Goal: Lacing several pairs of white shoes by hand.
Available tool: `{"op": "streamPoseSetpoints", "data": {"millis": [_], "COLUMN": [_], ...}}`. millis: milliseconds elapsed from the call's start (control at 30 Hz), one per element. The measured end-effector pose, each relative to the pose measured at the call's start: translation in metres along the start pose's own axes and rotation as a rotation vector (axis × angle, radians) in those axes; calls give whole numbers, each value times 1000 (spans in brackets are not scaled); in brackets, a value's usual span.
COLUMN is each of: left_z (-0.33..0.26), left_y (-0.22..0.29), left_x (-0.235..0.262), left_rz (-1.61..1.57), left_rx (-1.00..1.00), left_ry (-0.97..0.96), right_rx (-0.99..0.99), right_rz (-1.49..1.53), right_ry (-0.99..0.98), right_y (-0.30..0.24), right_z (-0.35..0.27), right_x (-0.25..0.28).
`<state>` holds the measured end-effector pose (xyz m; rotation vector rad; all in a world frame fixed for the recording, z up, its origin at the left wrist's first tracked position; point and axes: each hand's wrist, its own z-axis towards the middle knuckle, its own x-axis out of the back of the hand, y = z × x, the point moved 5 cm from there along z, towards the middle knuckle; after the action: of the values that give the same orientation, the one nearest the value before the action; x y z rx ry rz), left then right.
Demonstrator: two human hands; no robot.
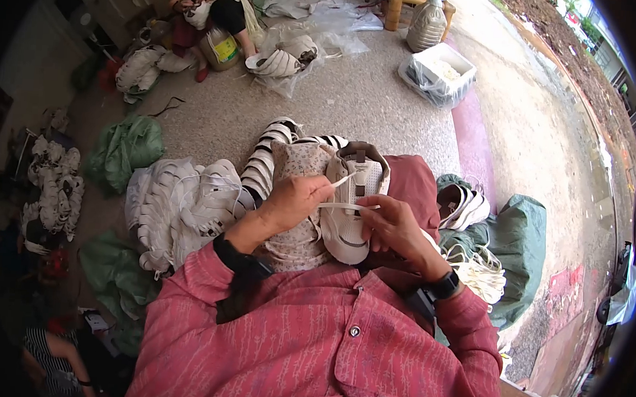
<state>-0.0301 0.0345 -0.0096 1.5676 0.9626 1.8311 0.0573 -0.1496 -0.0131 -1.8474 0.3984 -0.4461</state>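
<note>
A white and beige sneaker (350, 238) rests on my lap, its toe toward me and its brown-lined opening away from me. Both hands are over its upper part. A pale shoelace (338, 205) runs between them, across the shoe. My left hand (297, 199) is closed in a pinch on the lace beside the shoe's left edge; one lace length slants up from its fingers to the eyelets. From the right side, my right hand (396, 229) pinches the other stretch of lace between thumb and finger. Under the shoe lies a floral cloth (290, 242).
Stacked white shoes (175, 208) lie to my left, near green sacks (126, 150). At right are more shoes (470, 208), a bundle of laces (482, 272) and a green sack (522, 247). Farther off stand a white box (443, 64) and a seated person (212, 6) handling a shoe.
</note>
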Motion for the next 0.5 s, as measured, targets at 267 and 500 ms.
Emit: {"op": "streamPoseSetpoints", "data": {"millis": [267,500], "left_z": [1,-6], "left_y": [4,1], "left_x": [-4,-3], "left_rz": [177,19], "left_rx": [-100,7], "left_ry": [43,97], "right_rx": [-24,-91], "right_rz": [40,176], "right_ry": [20,71], "right_y": [6,9], "right_z": [10,11], "right_x": [-13,-20]}}
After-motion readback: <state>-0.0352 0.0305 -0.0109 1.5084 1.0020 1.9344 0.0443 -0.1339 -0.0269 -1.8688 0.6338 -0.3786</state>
